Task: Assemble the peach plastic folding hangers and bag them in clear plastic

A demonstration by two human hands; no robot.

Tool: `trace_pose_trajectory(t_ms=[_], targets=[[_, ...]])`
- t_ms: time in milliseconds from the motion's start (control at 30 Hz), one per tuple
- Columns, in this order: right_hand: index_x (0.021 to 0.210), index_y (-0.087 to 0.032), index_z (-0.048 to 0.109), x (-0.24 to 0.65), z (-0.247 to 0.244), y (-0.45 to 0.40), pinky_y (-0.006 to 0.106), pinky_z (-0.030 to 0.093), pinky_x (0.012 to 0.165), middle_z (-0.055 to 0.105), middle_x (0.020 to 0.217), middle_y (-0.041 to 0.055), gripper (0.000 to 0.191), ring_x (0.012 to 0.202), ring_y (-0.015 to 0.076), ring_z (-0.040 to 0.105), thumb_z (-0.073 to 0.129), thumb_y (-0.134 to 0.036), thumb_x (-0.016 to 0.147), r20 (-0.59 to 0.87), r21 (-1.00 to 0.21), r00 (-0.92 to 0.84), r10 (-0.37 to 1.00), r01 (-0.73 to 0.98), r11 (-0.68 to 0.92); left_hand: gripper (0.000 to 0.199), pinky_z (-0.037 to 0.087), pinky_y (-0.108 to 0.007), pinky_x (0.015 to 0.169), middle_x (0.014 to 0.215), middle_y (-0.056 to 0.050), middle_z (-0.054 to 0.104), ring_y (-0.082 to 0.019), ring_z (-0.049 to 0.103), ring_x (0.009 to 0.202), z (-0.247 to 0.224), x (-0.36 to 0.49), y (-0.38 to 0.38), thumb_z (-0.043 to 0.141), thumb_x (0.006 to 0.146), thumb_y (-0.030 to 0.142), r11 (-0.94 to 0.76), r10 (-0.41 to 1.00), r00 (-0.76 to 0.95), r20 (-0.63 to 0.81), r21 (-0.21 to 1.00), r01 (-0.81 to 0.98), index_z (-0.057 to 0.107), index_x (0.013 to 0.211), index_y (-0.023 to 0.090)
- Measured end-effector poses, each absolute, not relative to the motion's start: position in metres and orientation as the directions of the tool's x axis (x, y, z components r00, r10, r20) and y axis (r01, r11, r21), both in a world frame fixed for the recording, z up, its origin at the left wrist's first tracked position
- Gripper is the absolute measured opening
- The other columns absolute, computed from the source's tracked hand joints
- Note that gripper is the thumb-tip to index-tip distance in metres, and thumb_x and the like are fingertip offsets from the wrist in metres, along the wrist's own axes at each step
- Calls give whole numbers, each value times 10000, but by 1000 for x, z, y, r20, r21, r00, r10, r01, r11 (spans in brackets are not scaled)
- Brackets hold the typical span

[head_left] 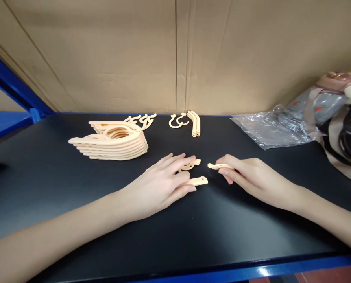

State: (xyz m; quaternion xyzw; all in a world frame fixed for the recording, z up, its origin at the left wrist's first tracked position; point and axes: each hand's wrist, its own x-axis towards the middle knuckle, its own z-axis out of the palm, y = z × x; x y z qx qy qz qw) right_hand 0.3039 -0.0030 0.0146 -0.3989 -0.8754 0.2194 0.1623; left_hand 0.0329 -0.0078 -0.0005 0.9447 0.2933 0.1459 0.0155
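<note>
We have our left hand (163, 181) palm down over a cream hanger frame (197, 181) on the black tabletop (169, 243), thumb and forefinger closed about its near arm, the other fingers spread over the far side; much of the frame is hidden beneath the palm. Our right hand (240, 173) pinches a slim curved piece (218, 166) between thumb and fingers, its free tip pointing at the frame's 2 arm ends, near them but apart. Both parts look like moulded plastic, so we judge them light and fairly stiff, with a little spring in the thin arms and a smooth face that could slide on the tabletop. We would hold the frame flat across its broad body, leaving the ends bare, and take the curved piece well back from its tip, since the narrow ends seem likeliest to crack if bent. Behind the left hand sits a stack of similar frames (113, 151); farther back, near the cardboard wall (134, 59), lie 2 loose hooks (175, 125) beside some curved strips (195, 124).
</note>
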Motion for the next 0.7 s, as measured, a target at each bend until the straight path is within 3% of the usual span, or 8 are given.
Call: trace_pose_trajectory(t_ms=[200, 700], targets=[[1106, -211, 567, 297, 11, -8, 244, 430, 558, 661, 806, 8, 284, 599, 129, 611, 318, -335, 1051, 192, -293, -707, 680, 620, 728, 352, 359, -552, 1155, 1467, -123, 519, -301, 462, 1377, -1, 35, -7, 394, 1040, 360, -819, 572, 774, 272, 129, 559, 675, 981, 156], [1036, -187, 572, 296, 11, -10, 244, 408, 565, 646, 801, 8, 284, 599, 118, 594, 314, -305, 1051, 175, -338, -743, 646, 571, 748, 358, 370, -556, 1149, 1445, -140, 541, -298, 498, 1348, -2, 37, -8, 385, 1044, 342, -826, 553, 773, 311, 86, 557, 671, 993, 133]])
